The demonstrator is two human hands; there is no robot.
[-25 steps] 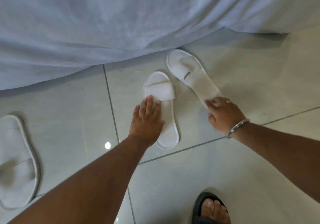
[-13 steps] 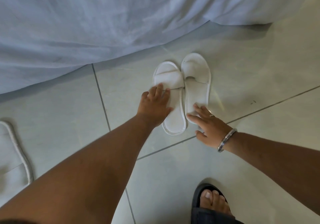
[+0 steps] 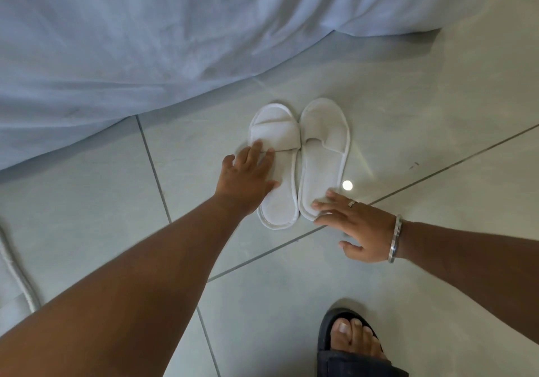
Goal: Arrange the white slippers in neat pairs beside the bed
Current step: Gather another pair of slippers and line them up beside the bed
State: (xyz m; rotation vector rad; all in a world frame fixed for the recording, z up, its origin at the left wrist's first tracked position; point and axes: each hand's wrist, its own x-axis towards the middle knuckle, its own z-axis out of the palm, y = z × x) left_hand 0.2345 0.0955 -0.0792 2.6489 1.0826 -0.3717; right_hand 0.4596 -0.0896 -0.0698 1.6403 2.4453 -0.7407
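Note:
Two white slippers lie side by side on the tiled floor, toes toward the bed. The left slipper (image 3: 281, 178) has an open toe and a wide strap; the right slipper (image 3: 322, 158) has a closed toe. My left hand (image 3: 248, 179) rests flat on the left slipper's left side, fingers spread and reaching the strap. My right hand (image 3: 358, 228) lies flat with its fingertips on the right slipper's heel; it wears a ring and a metal bangle. Neither hand grips anything.
The bed's pale blue sheet (image 3: 145, 41) hangs to the floor across the top. Part of another white slipper (image 3: 13, 277) shows at the left edge. My foot in a black sandal (image 3: 353, 344) stands at the bottom right. Grey tiles (image 3: 423, 114) lie to the right.
The right slipper swung from an angle to lie parallel against the left one. The right hand slid off its heel toward me; the left hand shifted to the left slipper's side.

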